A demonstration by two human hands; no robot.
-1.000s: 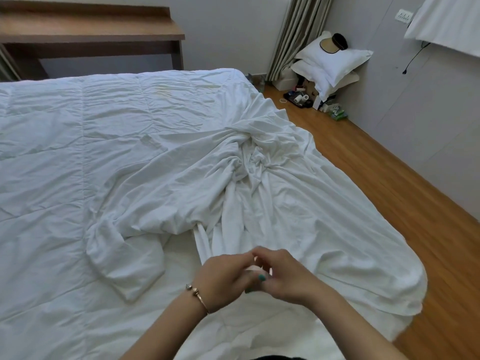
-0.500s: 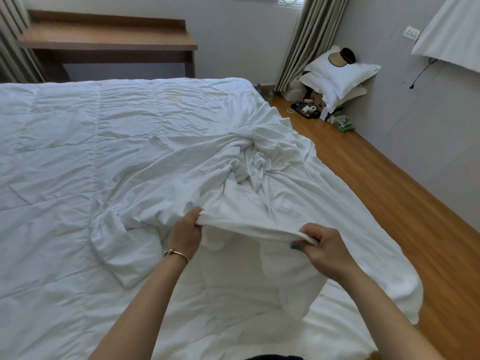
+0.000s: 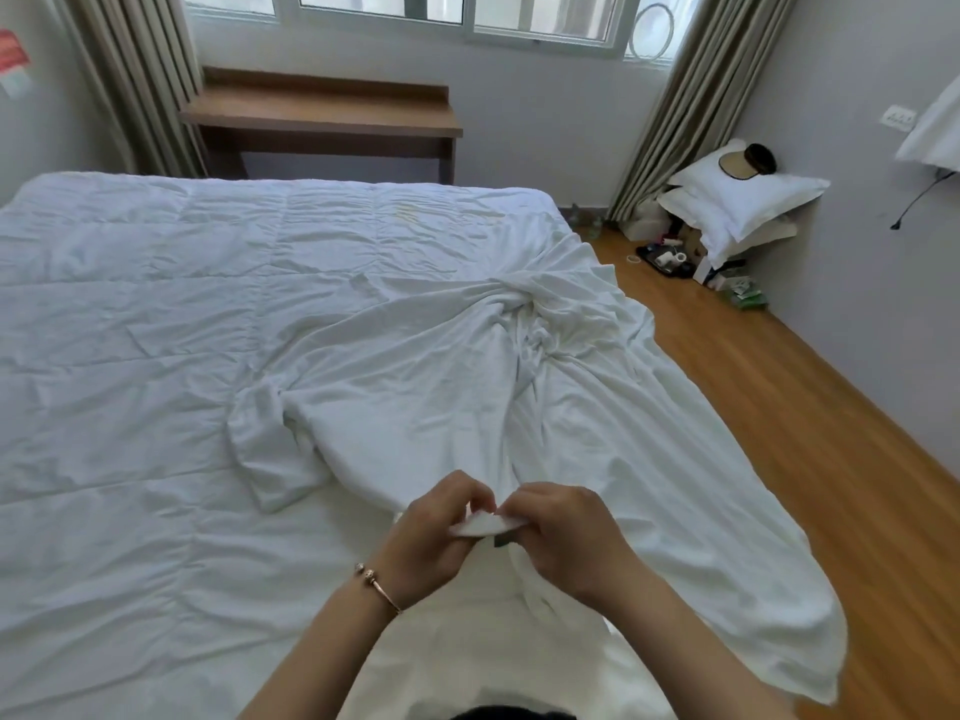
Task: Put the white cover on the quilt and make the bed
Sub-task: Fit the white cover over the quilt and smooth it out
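Note:
A white quilt [image 3: 156, 330] lies spread flat over the bed. On its right half the white cover [image 3: 597, 407] lies crumpled, twisted in the middle, with its right side hanging over the bed's edge toward the floor. My left hand [image 3: 431, 543] and my right hand [image 3: 561, 537] are close together at the near edge of the cover. Both pinch a small fold of the cover's edge [image 3: 483, 524] between fingers and thumb.
A wooden desk [image 3: 322, 116] stands under the window behind the bed. Curtains [image 3: 691, 96] hang at both sides. White pillows [image 3: 737, 200] and small items are piled in the far right corner. Wooden floor [image 3: 805, 433] runs along the bed's right side.
Half a second ago my hands were apart, holding a stretched span of the cover's edge. They have come together near me and now pinch a small fold. The view has tilted up.

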